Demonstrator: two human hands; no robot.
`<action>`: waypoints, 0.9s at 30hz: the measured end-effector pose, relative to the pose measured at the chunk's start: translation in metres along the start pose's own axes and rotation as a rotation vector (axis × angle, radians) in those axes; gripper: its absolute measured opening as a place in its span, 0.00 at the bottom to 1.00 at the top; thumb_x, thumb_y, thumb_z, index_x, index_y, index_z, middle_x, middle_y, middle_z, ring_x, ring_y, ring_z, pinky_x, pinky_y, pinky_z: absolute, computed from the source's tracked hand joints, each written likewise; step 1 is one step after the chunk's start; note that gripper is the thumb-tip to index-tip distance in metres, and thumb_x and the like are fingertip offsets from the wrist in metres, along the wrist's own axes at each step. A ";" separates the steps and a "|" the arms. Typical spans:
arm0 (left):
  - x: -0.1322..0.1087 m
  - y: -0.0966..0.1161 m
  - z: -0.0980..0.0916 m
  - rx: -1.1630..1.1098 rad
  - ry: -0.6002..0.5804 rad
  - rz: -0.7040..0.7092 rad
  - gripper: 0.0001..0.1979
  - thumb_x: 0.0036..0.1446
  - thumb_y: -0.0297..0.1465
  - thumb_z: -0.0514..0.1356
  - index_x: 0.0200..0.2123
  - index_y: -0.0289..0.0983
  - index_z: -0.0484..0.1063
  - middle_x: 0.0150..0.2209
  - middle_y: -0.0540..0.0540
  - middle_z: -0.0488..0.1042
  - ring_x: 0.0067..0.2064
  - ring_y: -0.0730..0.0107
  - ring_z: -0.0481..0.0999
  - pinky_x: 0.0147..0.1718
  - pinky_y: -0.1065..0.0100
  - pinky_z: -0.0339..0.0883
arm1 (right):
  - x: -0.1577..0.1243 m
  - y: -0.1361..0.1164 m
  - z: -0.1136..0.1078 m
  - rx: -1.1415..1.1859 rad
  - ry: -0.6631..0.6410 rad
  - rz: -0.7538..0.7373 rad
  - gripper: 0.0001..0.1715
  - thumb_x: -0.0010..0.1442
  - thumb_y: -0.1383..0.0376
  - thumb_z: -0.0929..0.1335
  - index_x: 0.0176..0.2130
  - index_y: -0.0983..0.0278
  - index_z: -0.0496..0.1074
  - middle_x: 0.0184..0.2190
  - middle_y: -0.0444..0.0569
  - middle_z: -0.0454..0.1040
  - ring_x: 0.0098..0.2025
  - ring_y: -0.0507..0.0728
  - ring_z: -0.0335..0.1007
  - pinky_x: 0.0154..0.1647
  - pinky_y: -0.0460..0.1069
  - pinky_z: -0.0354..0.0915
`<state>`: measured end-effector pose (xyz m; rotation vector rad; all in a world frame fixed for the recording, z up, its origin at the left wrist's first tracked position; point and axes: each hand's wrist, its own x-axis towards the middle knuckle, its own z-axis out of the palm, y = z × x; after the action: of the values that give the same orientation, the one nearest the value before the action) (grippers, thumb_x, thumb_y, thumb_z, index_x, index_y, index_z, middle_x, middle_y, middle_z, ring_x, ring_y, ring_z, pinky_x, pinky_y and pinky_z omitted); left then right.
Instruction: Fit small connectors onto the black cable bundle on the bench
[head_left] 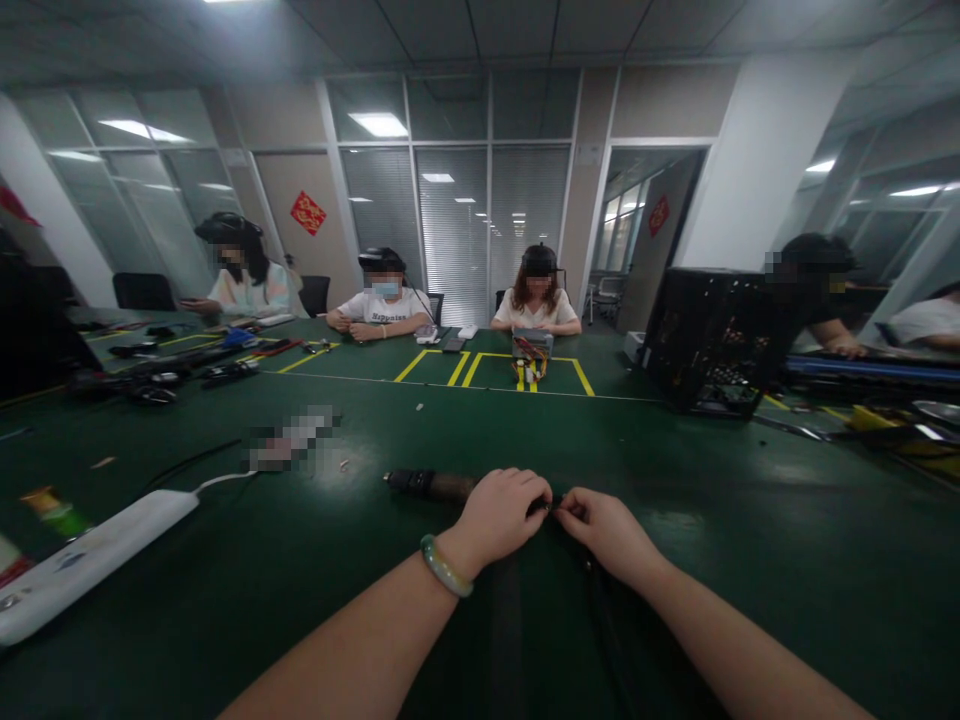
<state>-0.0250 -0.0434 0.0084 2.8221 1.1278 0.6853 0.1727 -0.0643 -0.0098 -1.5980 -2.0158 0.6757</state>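
A dark, slim cylindrical tool that looks like an electric screwdriver (442,486) lies across the green table (330,600), its metal tip pointing left. My left hand (504,512), with a bangle at the wrist, is closed around the tool's right end. Right beside it, my right hand (611,530) pinches the end of a black cable (598,590), which runs down toward the table's near edge. Both hands almost touch where tool and cable meet; the joint itself is mostly hidden by my fingers.
A white power strip (112,555) lies at left, near a blurred green and yellow item (56,510). A black computer case (709,345) stands at right. Across the table sit several people behind yellow tape marks and a power supply (532,345). Dark tools (150,375) lie far left.
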 end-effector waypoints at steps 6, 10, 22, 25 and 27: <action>-0.001 -0.001 0.000 -0.004 0.010 -0.007 0.09 0.57 0.30 0.59 0.43 0.41 0.68 0.40 0.50 0.72 0.42 0.66 0.70 0.43 0.65 0.61 | -0.001 -0.002 0.000 0.000 0.002 0.003 0.11 0.61 0.59 0.65 0.34 0.61 0.74 0.29 0.44 0.77 0.30 0.55 0.72 0.28 0.45 0.59; -0.001 -0.001 -0.002 0.003 -0.008 -0.005 0.06 0.59 0.32 0.58 0.40 0.40 0.68 0.40 0.49 0.72 0.42 0.66 0.70 0.42 0.64 0.61 | 0.000 0.000 0.002 0.016 0.007 -0.004 0.11 0.61 0.59 0.65 0.33 0.61 0.73 0.29 0.44 0.77 0.30 0.55 0.71 0.28 0.45 0.59; 0.000 -0.002 -0.001 -0.010 -0.006 -0.003 0.08 0.58 0.35 0.60 0.40 0.40 0.69 0.40 0.49 0.72 0.43 0.64 0.70 0.42 0.63 0.60 | -0.002 -0.005 -0.001 -0.004 0.016 -0.018 0.11 0.62 0.60 0.64 0.33 0.62 0.73 0.28 0.43 0.76 0.29 0.54 0.71 0.28 0.45 0.57; 0.000 -0.001 -0.003 -0.022 -0.004 0.000 0.06 0.59 0.33 0.59 0.39 0.40 0.69 0.39 0.49 0.72 0.43 0.64 0.70 0.43 0.63 0.60 | -0.003 -0.006 -0.001 -0.006 0.011 -0.010 0.11 0.62 0.60 0.64 0.34 0.62 0.73 0.29 0.44 0.77 0.30 0.54 0.71 0.28 0.45 0.58; 0.000 -0.001 -0.004 -0.018 -0.013 0.006 0.06 0.59 0.32 0.58 0.40 0.40 0.70 0.40 0.49 0.72 0.43 0.64 0.70 0.44 0.63 0.60 | -0.003 -0.006 -0.001 0.000 0.012 -0.009 0.11 0.62 0.59 0.64 0.34 0.62 0.73 0.29 0.44 0.77 0.31 0.55 0.71 0.29 0.45 0.58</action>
<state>-0.0269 -0.0435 0.0116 2.8121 1.1060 0.6734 0.1699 -0.0686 -0.0053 -1.5880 -2.0136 0.6610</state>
